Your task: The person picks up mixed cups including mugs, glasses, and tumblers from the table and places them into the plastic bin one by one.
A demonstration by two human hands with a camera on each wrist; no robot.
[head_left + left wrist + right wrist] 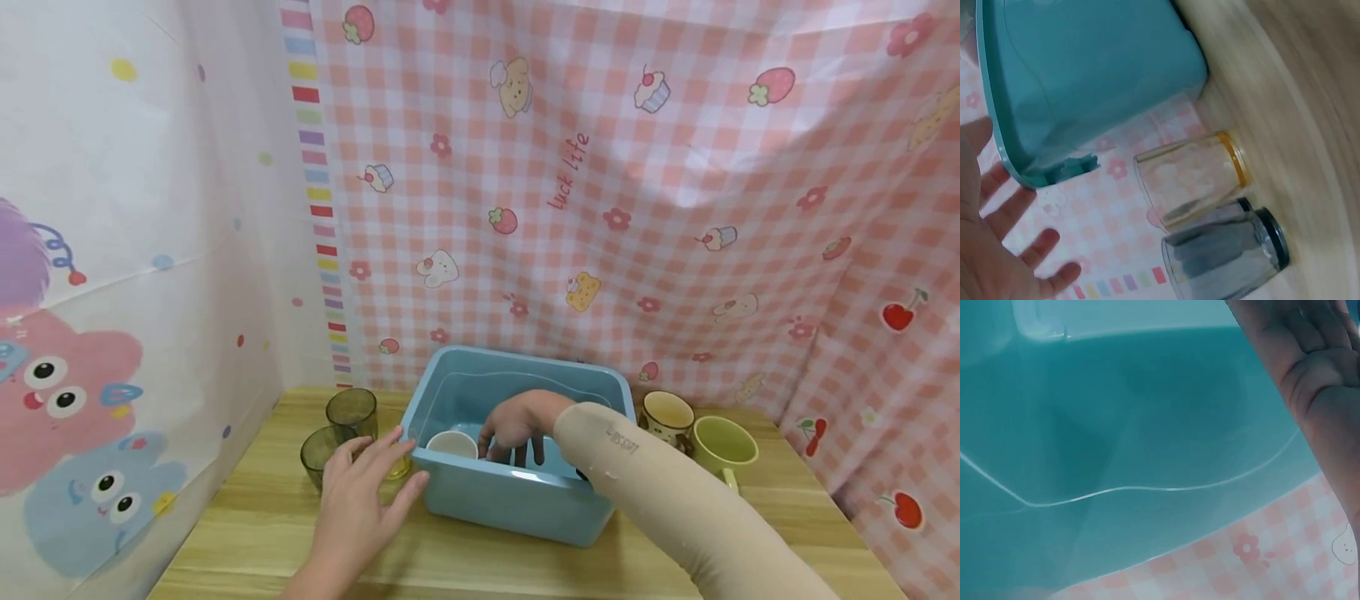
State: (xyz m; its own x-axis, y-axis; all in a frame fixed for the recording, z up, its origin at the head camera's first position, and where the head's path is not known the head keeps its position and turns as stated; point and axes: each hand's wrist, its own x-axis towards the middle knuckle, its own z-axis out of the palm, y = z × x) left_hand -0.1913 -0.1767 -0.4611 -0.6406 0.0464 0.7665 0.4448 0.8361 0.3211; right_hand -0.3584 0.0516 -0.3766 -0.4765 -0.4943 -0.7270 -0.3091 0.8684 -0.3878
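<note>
A blue plastic bin [517, 504] stands on the wooden table. My right hand [521, 425] reaches down into it, fingers pointing to the floor of the bin. Just left of those fingers sits a white cup [452, 444]; whether they touch is unclear. In the right wrist view, the fingertips of the right hand [1322, 369] are cut off beside the bin's inner wall [1147, 425]. My left hand [363, 483] is spread at the bin's left front corner, and in the left wrist view its fingers [1013, 212] lie against or close to the rim.
Left of the bin stand two dark glasses [352, 408] and a yellow-based glass [1191, 178], partly hidden by my left hand in the head view. To the right are a cream patterned mug [667, 414] and a green mug [723, 446]. A checked curtain [480, 308] hangs behind.
</note>
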